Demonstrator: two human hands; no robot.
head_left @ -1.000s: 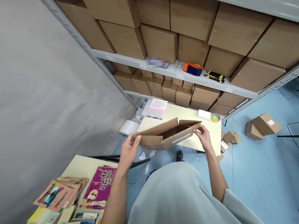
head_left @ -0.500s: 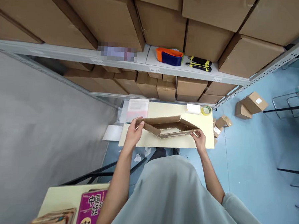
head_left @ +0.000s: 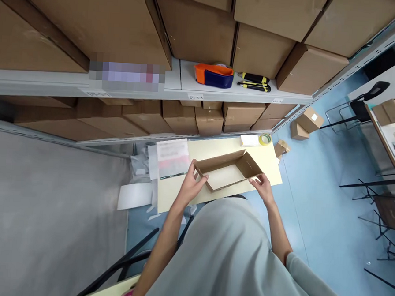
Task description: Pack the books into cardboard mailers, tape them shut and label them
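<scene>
Two hands (head_left: pixel 191 187) (head_left: pixel 263 187), arms (head_left: pixel 167 228) (head_left: pixel 278 229) outstretched, gripping carton (head_left: pixel 221 162)

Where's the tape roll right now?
In the head view, the tape roll is on the cream table, near its far right corner, right of the white box.

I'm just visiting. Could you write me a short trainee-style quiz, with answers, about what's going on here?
1. True or false: the left hand and right hand both touch the cardboard box.
2. What sits right beside the tape roll on the table? A) chair B) small white box C) printed sheet
3. Fill in: the black-and-yellow tools lie on the ____.

Key: 1. True. 2. B. 3. Shelf.
</scene>
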